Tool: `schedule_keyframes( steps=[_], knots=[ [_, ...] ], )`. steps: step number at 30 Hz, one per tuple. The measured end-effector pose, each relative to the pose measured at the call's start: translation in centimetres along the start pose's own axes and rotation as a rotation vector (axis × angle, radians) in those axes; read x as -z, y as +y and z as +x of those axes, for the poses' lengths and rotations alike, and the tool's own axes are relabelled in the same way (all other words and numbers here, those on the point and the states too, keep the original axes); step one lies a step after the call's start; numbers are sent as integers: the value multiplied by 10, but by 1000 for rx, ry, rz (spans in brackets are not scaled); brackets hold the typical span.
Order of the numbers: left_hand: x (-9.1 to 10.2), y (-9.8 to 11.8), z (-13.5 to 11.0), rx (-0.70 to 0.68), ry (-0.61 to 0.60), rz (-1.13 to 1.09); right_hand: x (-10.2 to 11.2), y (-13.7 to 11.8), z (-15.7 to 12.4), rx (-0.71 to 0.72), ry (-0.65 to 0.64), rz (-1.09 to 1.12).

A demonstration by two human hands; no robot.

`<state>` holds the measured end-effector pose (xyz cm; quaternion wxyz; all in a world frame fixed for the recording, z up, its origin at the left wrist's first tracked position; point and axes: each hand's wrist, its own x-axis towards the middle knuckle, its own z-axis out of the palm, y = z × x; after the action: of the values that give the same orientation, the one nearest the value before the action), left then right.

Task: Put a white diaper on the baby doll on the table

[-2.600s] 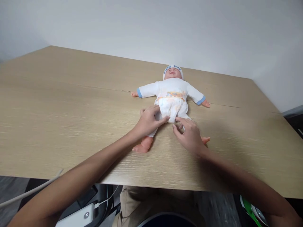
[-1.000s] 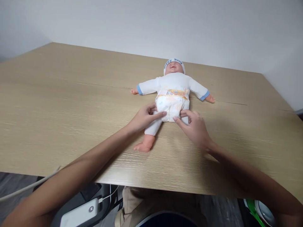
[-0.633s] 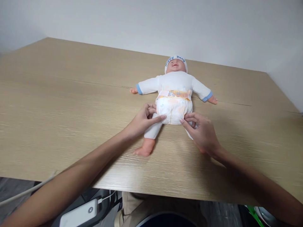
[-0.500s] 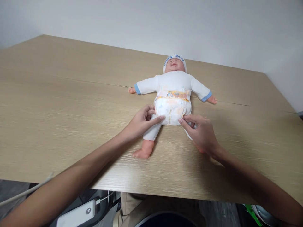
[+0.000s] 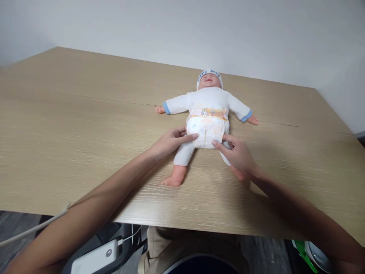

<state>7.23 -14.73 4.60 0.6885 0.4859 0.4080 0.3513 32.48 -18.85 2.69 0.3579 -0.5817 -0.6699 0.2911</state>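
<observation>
A baby doll (image 5: 209, 101) in a white top and a white cap lies on its back on the wooden table (image 5: 85, 125), arms spread. It wears a white nappy (image 5: 207, 129) with an orange patterned waistband. My left hand (image 5: 170, 140) pinches the nappy's lower left edge by the doll's leg. My right hand (image 5: 238, 154) pinches the lower right edge and covers most of the doll's other leg.
A white wall rises behind the table. Below the near edge I see a white device (image 5: 92, 260) with a cable, my lap, and a green and white object (image 5: 309, 258) at the lower right.
Both hands have stayed at the nappy's lower corners. My right hand slid from under the nappy's middle out to its right leg edge. The view shifted slightly.
</observation>
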Motion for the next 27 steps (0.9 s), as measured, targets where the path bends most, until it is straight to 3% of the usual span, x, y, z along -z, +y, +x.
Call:
schedule_keyframes(
  steps=[16, 27],
  knots=[
    [-6, -14, -1, -83, 90, 49, -3, 2, 1, 23, 11, 32],
    [-3, -21, 2, -174, 100, 16, -3, -8, -7, 130, 128, -320]
  ],
)
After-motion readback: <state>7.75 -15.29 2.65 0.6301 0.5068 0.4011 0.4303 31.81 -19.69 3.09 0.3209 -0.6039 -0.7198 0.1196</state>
